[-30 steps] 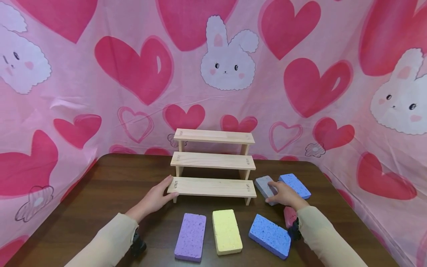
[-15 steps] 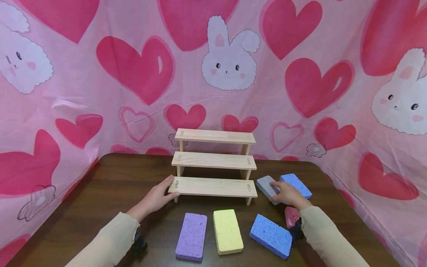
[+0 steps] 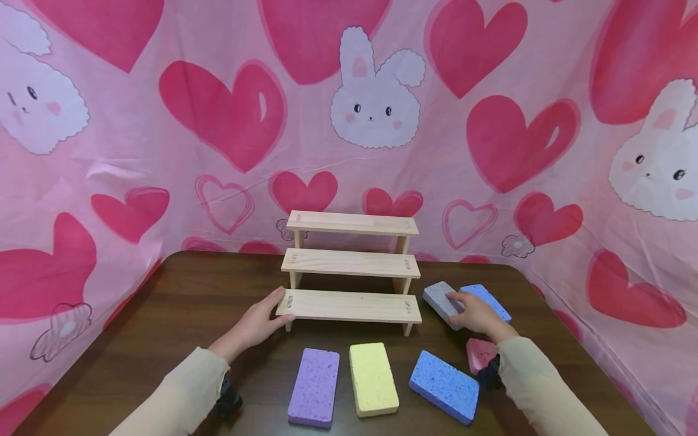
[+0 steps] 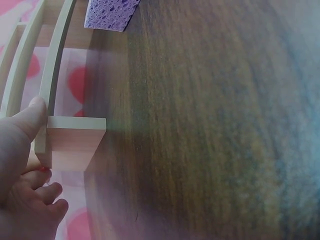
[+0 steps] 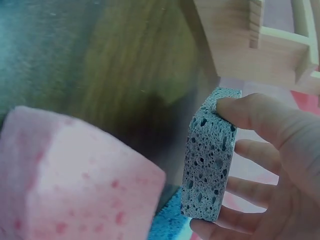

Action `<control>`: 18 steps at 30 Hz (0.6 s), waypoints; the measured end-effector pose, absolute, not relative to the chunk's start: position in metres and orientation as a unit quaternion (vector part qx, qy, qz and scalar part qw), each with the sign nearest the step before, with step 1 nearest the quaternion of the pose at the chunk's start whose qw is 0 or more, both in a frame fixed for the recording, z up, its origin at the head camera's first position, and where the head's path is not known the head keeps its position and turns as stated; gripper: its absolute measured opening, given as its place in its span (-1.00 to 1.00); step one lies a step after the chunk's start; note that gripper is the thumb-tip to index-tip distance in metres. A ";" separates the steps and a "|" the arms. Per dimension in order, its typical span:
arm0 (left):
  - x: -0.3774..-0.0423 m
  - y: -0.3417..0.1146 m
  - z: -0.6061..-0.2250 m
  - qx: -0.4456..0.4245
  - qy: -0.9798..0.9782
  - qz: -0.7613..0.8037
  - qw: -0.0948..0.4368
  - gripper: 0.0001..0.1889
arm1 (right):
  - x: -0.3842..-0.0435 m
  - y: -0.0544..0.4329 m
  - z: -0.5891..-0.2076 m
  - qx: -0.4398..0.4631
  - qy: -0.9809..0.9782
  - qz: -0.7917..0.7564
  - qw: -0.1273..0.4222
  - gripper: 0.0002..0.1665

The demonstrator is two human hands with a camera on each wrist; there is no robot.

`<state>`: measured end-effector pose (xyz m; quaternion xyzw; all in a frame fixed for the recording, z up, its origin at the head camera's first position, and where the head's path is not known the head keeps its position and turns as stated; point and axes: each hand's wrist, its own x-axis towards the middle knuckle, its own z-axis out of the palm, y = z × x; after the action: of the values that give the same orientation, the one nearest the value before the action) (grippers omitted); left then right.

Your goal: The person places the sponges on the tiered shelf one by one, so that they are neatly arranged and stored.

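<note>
A three-tier wooden shelf stand [image 3: 349, 304] stands at the back middle of the table. My left hand [image 3: 252, 324] holds the left end of its lowest board; in the left wrist view the thumb [image 4: 31, 117] lies along the board and the other fingers curl at its end. To the right of the stand, my right hand [image 3: 477, 313] grips a grey sponge [image 3: 438, 298] by its sides. The right wrist view shows this porous grey sponge [image 5: 206, 160] standing on edge between thumb and fingers. Whether it touches the table I cannot tell.
Purple [image 3: 314, 387], yellow [image 3: 374, 379] and blue sponges [image 3: 444, 386] lie at the front of the table. A pink sponge [image 3: 480, 354] is partly behind my right wrist, and another blue sponge [image 3: 488, 301] lies beyond that hand. A pink heart-patterned cloth [image 3: 371, 169] hangs behind.
My right hand has shifted slightly right with the grey sponge, whose far end now sits a little higher in view. The left hand has stayed on the stand.
</note>
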<state>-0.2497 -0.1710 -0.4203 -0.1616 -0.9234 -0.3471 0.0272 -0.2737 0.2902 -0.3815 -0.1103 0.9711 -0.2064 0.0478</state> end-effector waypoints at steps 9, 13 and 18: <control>-0.250 -0.171 -0.421 -0.164 -0.924 -0.343 0.033 -0.22 | -0.273 0.298 -0.369 -0.133 0.967 -0.215 0.003 -0.29; -0.250 -0.170 -0.422 -0.164 -0.925 -0.340 0.034 -0.22 | -0.271 0.301 -0.358 -0.126 0.967 -0.220 -0.007 -0.28; -0.251 -0.170 -0.422 -0.160 -0.925 -0.345 0.030 -0.21 | -0.271 0.304 -0.343 -0.133 0.967 -0.217 -0.026 -0.27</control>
<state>-0.2506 -0.1704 -0.4222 -0.1601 -0.9245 -0.3445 0.0305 -0.2708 0.3039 -0.3430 -0.1331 0.9668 -0.2167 -0.0264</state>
